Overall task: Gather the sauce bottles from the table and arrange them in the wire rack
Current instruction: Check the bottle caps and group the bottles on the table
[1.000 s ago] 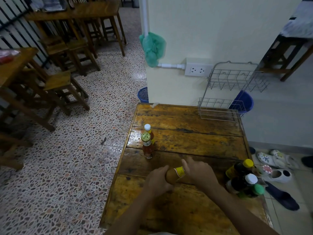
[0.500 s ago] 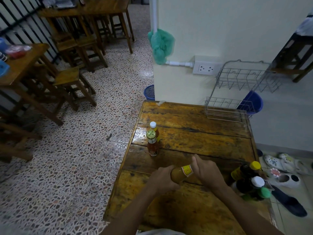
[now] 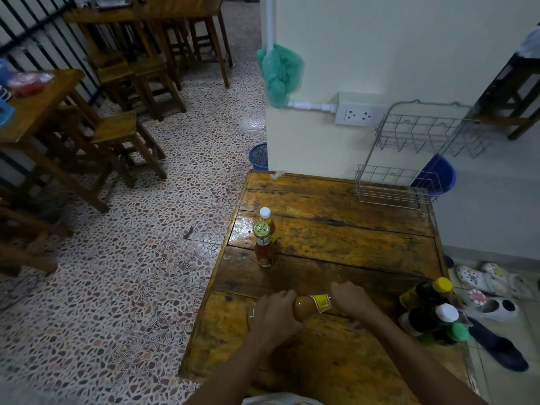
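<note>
A brown sauce bottle [image 3: 306, 307] with a yellow neck label lies sideways between my hands above the wooden table [image 3: 336, 238]. My left hand [image 3: 274, 312] grips its body and my right hand [image 3: 349, 299] grips its cap end, which is hidden. A red sauce bottle with a gold cap [image 3: 264, 248] stands near the table's left edge, and a white-capped bottle [image 3: 267, 219] stands right behind it. Three dark bottles with yellow [image 3: 425, 293], white [image 3: 432, 317] and green [image 3: 451, 334] caps cluster at the table's right edge. The two-tier wire rack [image 3: 409, 171] stands at the far right corner, with no bottles in it.
A wall with a socket box [image 3: 358, 114] and a green bag [image 3: 279, 74] rises behind the table. Blue baskets [image 3: 438, 173] sit on the floor near the rack. Shoes [image 3: 491, 287] lie on the floor at right. Wooden tables and stools [image 3: 122, 133] stand at left.
The view shifted slightly, and both hands with the brown bottle stay in about the same place on the table. The standing bottles and the rack have not moved.
</note>
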